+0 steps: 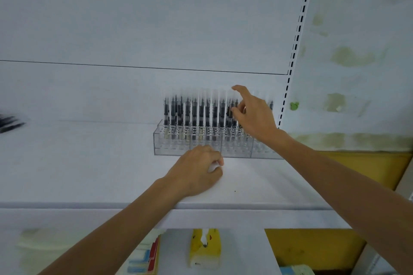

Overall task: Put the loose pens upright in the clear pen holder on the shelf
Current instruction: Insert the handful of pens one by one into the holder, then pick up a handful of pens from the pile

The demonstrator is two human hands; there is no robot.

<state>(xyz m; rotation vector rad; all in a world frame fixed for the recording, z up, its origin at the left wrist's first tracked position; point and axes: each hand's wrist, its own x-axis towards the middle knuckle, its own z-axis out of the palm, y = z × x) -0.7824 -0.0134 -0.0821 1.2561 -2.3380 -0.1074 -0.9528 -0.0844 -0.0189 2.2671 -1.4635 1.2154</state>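
The holder (pixel 201 147) stands on the white shelf (pixel 89 174), toward the back and right, with a row of pens (pixel 194 114) upright in its rear holes. The right hand (pixel 252 116) reaches to the right end of this row. Its thumb and curled fingers pinch one pen (pixel 233 121), and the forefinger points straight up. The left hand (pixel 196 172) rests on the shelf just in front of the holder, fingers curled; whether it holds something I cannot tell. Some loose pens (pixel 10 121), blurred, lie at the far left of the shelf.
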